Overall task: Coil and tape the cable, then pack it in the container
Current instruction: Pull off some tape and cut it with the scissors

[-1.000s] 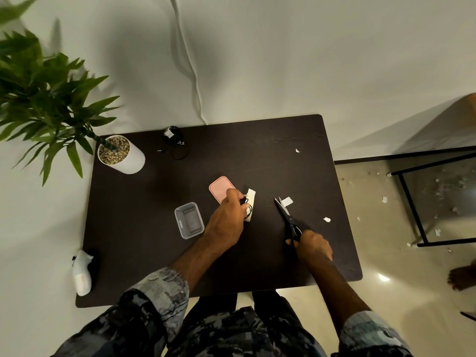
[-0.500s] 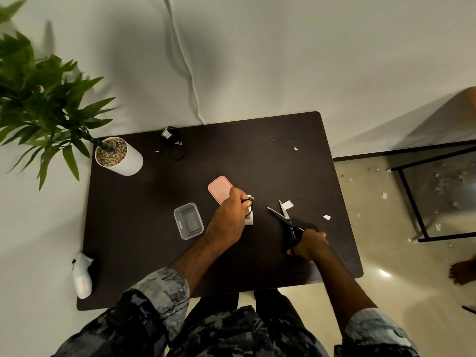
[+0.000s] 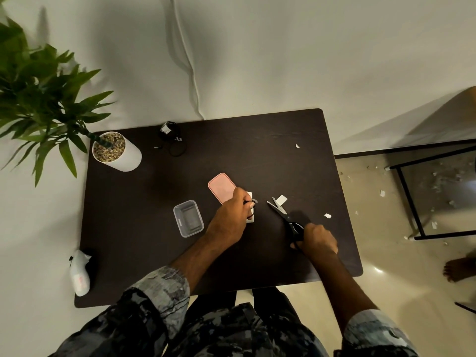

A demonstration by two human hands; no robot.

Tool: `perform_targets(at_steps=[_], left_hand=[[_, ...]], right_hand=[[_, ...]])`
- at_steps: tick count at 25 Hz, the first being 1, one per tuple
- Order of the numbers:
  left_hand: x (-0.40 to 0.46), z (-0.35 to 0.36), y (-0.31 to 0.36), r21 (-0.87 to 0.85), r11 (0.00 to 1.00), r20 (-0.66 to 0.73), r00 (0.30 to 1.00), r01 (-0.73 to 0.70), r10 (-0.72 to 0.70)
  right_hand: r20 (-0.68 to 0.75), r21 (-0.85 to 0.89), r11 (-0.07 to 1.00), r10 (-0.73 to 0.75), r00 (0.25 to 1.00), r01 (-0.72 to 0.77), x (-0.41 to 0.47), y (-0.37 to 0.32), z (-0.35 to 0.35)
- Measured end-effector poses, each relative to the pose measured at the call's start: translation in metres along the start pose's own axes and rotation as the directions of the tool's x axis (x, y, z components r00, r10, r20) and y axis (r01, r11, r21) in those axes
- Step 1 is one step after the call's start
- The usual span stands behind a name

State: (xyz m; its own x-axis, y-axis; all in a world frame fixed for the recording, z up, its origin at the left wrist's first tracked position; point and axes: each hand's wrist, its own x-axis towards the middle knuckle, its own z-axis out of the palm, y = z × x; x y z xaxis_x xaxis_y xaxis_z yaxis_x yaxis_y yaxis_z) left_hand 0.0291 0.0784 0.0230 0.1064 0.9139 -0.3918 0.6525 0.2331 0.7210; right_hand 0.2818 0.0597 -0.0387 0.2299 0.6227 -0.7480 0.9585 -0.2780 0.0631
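The left hand (image 3: 233, 215) is closed around a small coil of black cable (image 3: 249, 210) over the middle of a dark table (image 3: 257, 155), with a strip of white tape (image 3: 251, 217) showing at the fingertips and hanging against the coil; how far the tape is wrapped cannot be told. The right hand (image 3: 318, 238) is clamped on the black handles of a pair of scissors (image 3: 286, 217), whose blades stand slightly apart and point toward the far left, their tips near the taped coil but not touching it. A cut piece of white tape (image 3: 280, 200) lies just beside the blade tips, and two more white scraps rest on the table, one (image 3: 327, 215) to the right of the scissors and another (image 3: 297, 145) toward the far edge. Left of the left hand sits the clear container (image 3: 188, 222), open and upright, with its pink lid (image 3: 221, 187) lying flat just beyond it and partly under the knuckles. A second black cable (image 3: 172, 139) lies loose at the far edge, a potted plant (image 3: 117, 152) stands at the far left corner, and a white device (image 3: 79, 276) rests on the near left edge. Paper scraps litter the floor (image 3: 401, 207) to the right, beneath a black metal frame (image 3: 409, 197)
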Motion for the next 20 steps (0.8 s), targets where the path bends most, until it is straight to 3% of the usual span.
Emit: perform_targets(at_steps=[9,14,17,20], left_hand=[[-0.003,-0.009,-0.007,0.029,1.000,-0.010,1.000,-0.005,0.005],[-0.005,-0.009,-0.007,0.028,1.000,-0.003,1.000,-0.004,0.004],[-0.008,-0.011,-0.011,0.023,1.000,0.001,1.000,0.003,-0.003],[-0.012,-0.017,-0.014,0.014,1.000,-0.001,1.000,0.011,-0.011]], right_hand=[[-0.012,-0.036,0.994,-0.100,0.995,0.100,-0.001,-0.007,0.014],[-0.155,0.030,0.999,-0.039,0.987,0.044,0.000,-0.014,0.002],[-0.185,0.308,0.951,0.023,0.982,0.036,0.010,-0.029,-0.004],[-0.180,0.642,0.764,0.076,0.981,0.058,0.026,-0.046,-0.006]])
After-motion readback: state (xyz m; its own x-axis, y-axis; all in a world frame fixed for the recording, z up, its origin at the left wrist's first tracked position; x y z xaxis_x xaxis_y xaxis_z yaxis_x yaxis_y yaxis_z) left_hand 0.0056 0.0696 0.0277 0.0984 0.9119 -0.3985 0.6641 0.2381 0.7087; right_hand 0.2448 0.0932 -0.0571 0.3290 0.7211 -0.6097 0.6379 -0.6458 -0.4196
